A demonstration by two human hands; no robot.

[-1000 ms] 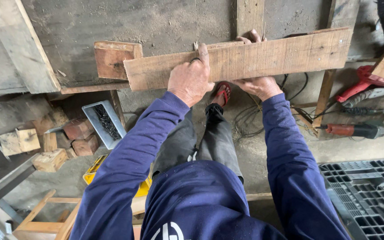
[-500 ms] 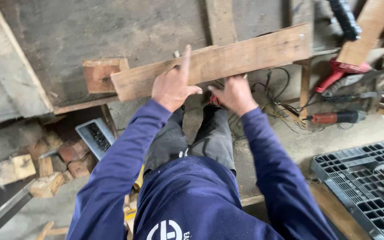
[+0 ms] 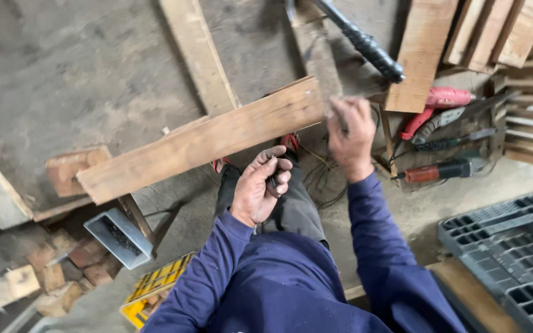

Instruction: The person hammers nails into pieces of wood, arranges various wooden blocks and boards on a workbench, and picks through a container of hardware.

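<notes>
1. Where the long pale wooden plank [image 3: 211, 139] lies on the grey tabletop [image 3: 63, 80], its long axis runs on a slant, the lower end at the left by a short reddish wooden block [image 3: 72, 169] and the higher end at the right.
2. The lower left end overhangs the tabletop's near edge, with open air beneath it above the concrete floor [image 3: 414, 209].
3. The right hand [image 3: 350, 132] is at the plank's upper right end, fingers curled; whether it grips the board or a small thing cannot be told.
4. The left hand [image 3: 260, 188] hangs just below the plank's near edge, apart from it, closed loosely round a small dark object [image 3: 272, 179] too small to identify.
5. To the right, red power tools [image 3: 439, 105] and leaning boards [image 3: 424, 55] crowd the space; a grey plastic pallet [image 3: 513, 246] fills the lower right.
6. Lower left, a metal tray [image 3: 115, 237] and wood offcuts [image 3: 13, 283] lie on the floor.
</notes>
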